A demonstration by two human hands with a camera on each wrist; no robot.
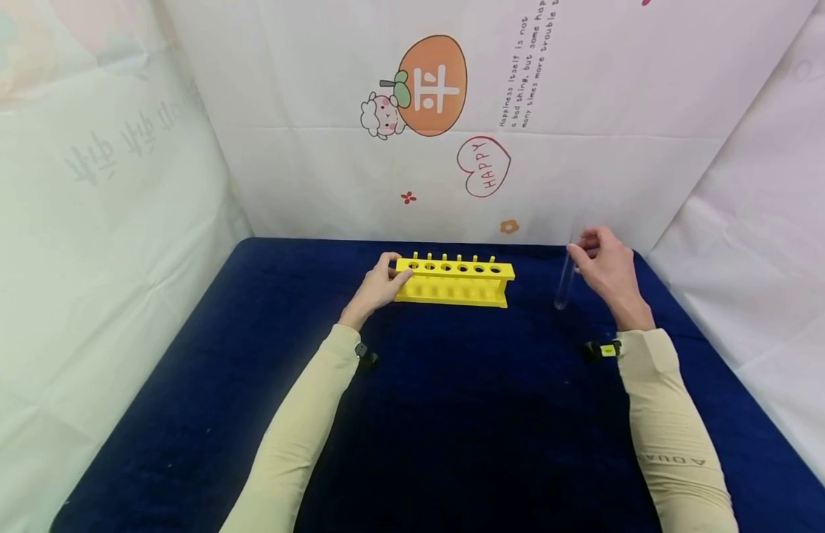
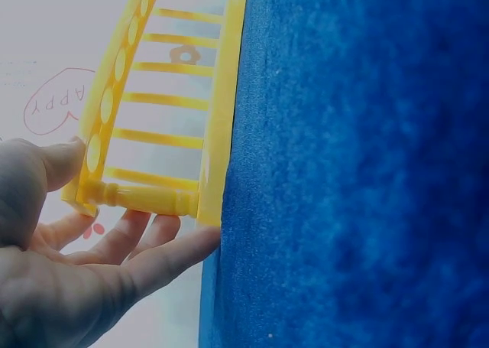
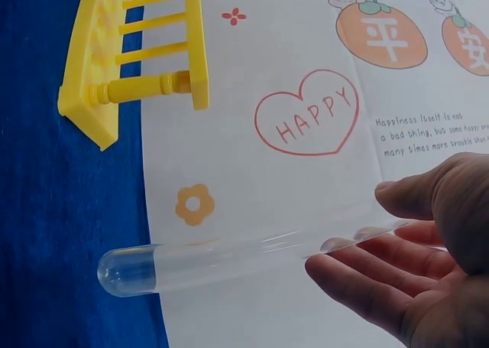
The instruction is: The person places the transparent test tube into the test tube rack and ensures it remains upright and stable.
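Note:
A yellow test tube rack (image 1: 452, 281) with a row of holes and short pegs along its back stands near the far edge of the table. My left hand (image 1: 379, 285) grips its left end; in the left wrist view the thumb lies at the holed top bar and the fingers (image 2: 145, 241) reach round the end post. To the right of the rack, my right hand (image 1: 607, 266) pinches a clear test tube (image 3: 221, 260) near its upper end. The tube is slightly tilted, its rounded end down. No tube shows in the rack's holes.
Dark blue cloth (image 1: 465, 414) covers the table. Close behind the rack rises a white printed sheet (image 1: 305, 163), and further white sheets (image 1: 765, 244) hang at both sides. A dark band with a small device (image 1: 601, 350) sits on each wrist.

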